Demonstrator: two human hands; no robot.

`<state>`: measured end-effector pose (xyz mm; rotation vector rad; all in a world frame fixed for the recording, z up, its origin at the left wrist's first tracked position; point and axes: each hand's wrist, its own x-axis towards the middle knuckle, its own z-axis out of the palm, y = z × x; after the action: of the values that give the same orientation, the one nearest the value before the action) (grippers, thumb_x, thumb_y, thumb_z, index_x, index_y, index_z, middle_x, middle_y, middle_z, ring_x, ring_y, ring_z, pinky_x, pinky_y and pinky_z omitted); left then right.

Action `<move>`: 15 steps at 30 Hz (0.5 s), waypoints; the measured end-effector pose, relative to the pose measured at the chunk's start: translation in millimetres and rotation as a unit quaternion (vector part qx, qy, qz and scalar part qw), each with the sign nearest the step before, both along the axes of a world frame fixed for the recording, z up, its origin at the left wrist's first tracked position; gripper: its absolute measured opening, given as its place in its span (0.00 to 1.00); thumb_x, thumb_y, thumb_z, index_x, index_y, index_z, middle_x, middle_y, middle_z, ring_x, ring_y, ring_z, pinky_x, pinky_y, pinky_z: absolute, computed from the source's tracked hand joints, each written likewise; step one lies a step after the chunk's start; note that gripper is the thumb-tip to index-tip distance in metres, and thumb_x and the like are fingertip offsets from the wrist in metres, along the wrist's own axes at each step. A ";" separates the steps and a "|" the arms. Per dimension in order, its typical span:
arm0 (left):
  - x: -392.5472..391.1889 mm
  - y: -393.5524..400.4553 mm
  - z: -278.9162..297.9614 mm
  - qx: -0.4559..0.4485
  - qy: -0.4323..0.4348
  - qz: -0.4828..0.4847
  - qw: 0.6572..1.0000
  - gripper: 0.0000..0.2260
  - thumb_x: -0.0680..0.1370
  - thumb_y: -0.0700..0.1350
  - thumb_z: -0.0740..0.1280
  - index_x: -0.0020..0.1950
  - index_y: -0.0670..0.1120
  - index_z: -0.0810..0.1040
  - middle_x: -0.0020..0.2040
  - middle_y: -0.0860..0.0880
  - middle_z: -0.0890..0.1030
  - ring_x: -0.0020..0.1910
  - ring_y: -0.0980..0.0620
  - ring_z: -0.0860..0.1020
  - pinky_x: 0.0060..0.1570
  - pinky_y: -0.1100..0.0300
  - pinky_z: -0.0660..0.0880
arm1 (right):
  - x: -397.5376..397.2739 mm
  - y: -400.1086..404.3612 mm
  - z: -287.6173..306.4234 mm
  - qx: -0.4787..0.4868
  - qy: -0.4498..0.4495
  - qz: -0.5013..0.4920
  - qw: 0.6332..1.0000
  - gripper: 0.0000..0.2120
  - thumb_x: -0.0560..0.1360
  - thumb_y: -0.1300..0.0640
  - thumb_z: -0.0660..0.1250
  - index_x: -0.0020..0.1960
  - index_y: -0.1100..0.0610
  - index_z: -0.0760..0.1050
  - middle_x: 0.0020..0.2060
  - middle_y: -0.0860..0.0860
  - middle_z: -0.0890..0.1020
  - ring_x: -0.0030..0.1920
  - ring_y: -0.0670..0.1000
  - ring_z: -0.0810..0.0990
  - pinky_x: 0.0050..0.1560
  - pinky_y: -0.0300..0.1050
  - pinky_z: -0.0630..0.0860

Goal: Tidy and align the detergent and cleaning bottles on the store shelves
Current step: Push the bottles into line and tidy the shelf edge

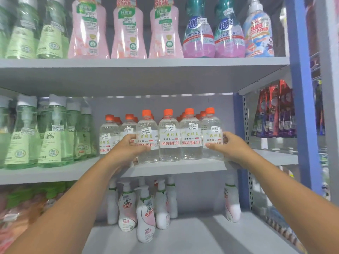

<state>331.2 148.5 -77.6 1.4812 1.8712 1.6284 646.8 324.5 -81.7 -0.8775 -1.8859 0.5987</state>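
Observation:
Several clear bottles with orange caps and white labels stand in a front row on the middle shelf (176,167), with more behind. My left hand (131,146) grips the leftmost front bottle (147,138) around its label. My right hand (230,144) presses against the rightmost front bottle (211,134) from its right side. Two more clear bottles (169,136) stand between the hands, touching each other. Further left, two clear bottles (108,136) sit a little further back.
Green pump bottles (53,138) fill the middle shelf's left part. Pink, purple and blue bottles (128,32) line the top shelf. White and pink pump bottles (145,213) stand loosely on the bottom shelf. A blue upright post (302,107) bounds the right, with hanging packets (275,110) beyond.

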 end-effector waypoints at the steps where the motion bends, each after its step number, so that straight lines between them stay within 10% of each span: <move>1: 1.0 -0.6 0.1 0.001 0.003 0.003 1.000 0.29 0.69 0.55 0.80 0.65 0.59 0.69 0.59 0.52 0.80 0.55 0.48 0.84 0.60 0.39 0.79 | -1.1 -0.4 -1.1 0.006 0.000 -0.006 1.000 0.25 0.69 0.40 0.79 0.61 0.46 0.75 0.50 0.37 0.81 0.47 0.37 0.79 0.39 0.37 0.73; 11: 16.2 -8.5 1.3 -0.007 0.024 0.032 0.999 0.33 0.71 0.57 0.78 0.72 0.57 0.68 0.64 0.53 0.79 0.55 0.54 0.81 0.52 0.50 0.80 | -5.7 -13.4 -2.7 0.036 -0.020 -0.045 0.998 0.33 0.71 0.40 0.78 0.68 0.52 0.71 0.57 0.45 0.80 0.47 0.41 0.78 0.40 0.37 0.71; 15: 42.0 -32.9 -24.7 0.271 0.144 0.168 0.937 0.26 0.78 0.54 0.71 0.74 0.57 0.67 0.68 0.58 0.73 0.64 0.57 0.74 0.61 0.60 0.71 | -1.9 -48.7 -31.9 0.222 0.182 -0.086 0.954 0.22 0.78 0.46 0.72 0.69 0.52 0.71 0.57 0.47 0.73 0.50 0.44 0.75 0.55 0.38 0.73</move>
<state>373.2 115.5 -102.3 1.7570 2.0139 2.3489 644.9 275.8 -113.6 -0.5806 -1.5042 0.1952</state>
